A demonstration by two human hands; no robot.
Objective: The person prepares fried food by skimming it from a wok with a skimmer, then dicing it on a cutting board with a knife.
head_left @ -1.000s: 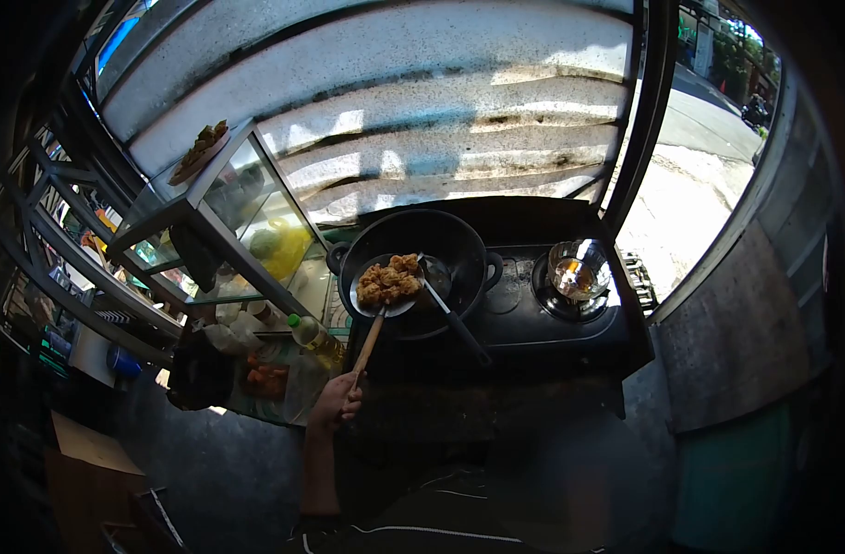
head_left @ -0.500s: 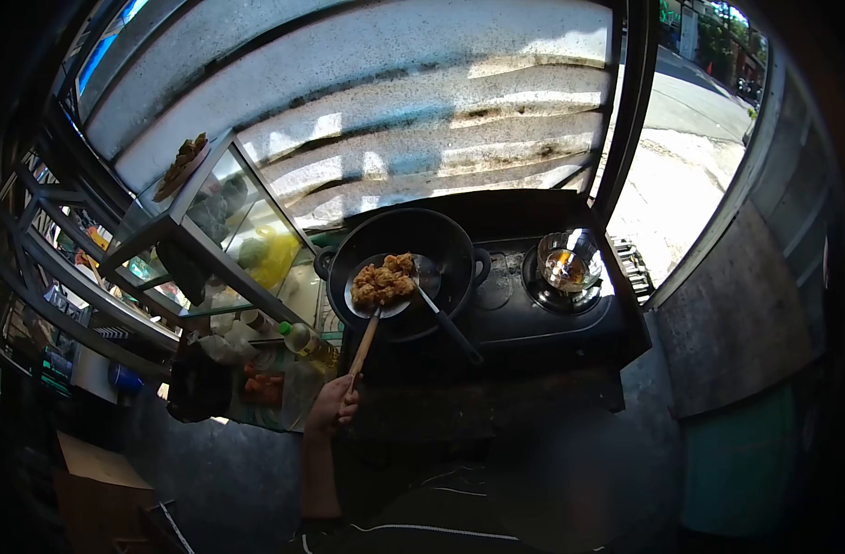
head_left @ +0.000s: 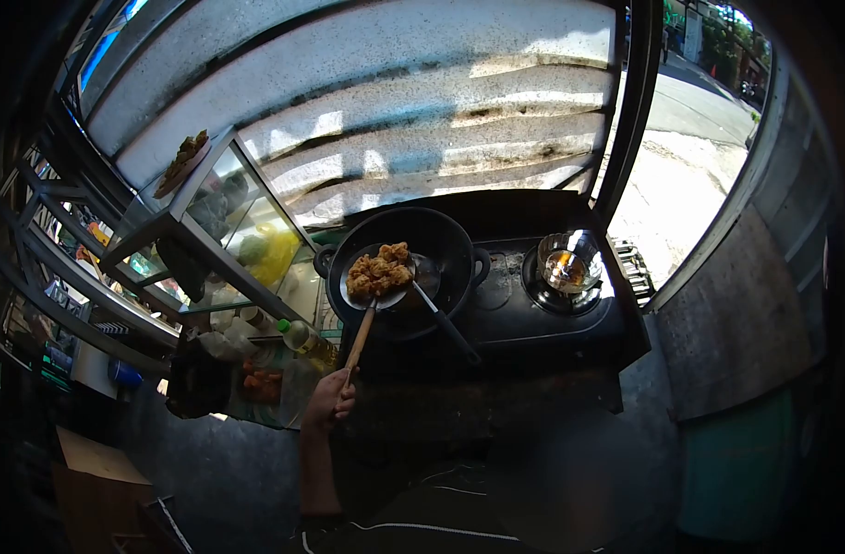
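Observation:
My left hand (head_left: pixel 331 398) is closed round the wooden handle of a skimmer (head_left: pixel 360 340). Golden-brown fried pieces (head_left: pixel 379 271) are heaped on the skimmer's round head, which is over the left part of a black wok (head_left: pixel 450 309). A spatula (head_left: pixel 448 329) with a dark handle leans in the wok, its handle sticking out over the front rim. The wok stands on the left side of a black stove (head_left: pixel 552 337). My right hand is out of view.
A glass bowl (head_left: pixel 567 264) with some brown contents sits on the right burner. Left of the wok are a glass display case (head_left: pixel 242 235), a green-capped oil bottle (head_left: pixel 309 343) and a container of reddish food (head_left: pixel 262 383). A corrugated wall (head_left: pixel 395 111) rises behind the stove.
The skimmer and the fried pieces have shifted slightly up and to the left over the wok. My left hand has moved a little left with it. The spatula stays in the wok.

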